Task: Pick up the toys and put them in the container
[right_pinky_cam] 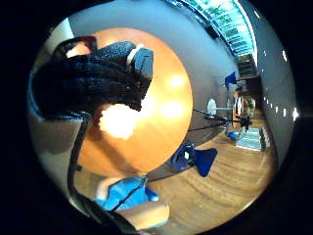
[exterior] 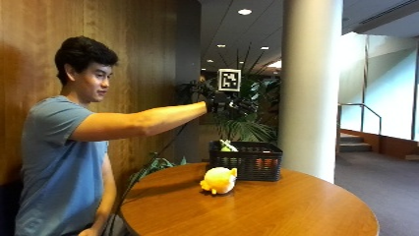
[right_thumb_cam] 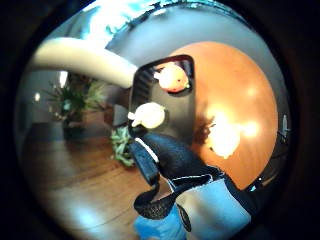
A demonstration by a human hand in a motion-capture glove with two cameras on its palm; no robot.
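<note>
My gloved right hand (exterior: 226, 103) is stretched out high above the black mesh basket (exterior: 252, 168), with its fingers (right_pinky_cam: 93, 81) loosely curled and nothing in them. The basket stands at the far side of the round wooden table (exterior: 282, 209). Inside the basket (right_thumb_cam: 186, 116) lie an orange toy (right_thumb_cam: 172, 77) and a pale yellow toy (right_thumb_cam: 148, 115); the pale one's tip (exterior: 226, 146) pokes over the rim. A yellow plush toy (exterior: 219, 180) sits on the table just in front of the basket, and it also shows as a bright patch, the plush (right_pinky_cam: 119, 120), under my hand.
A white pillar (exterior: 311, 83) rises right behind the basket and leafy plants (exterior: 252, 123) stand beyond it. A wood-panelled wall runs along the person's side. Blue chairs (right_pinky_cam: 195, 159) stand on the floor past the table's edge.
</note>
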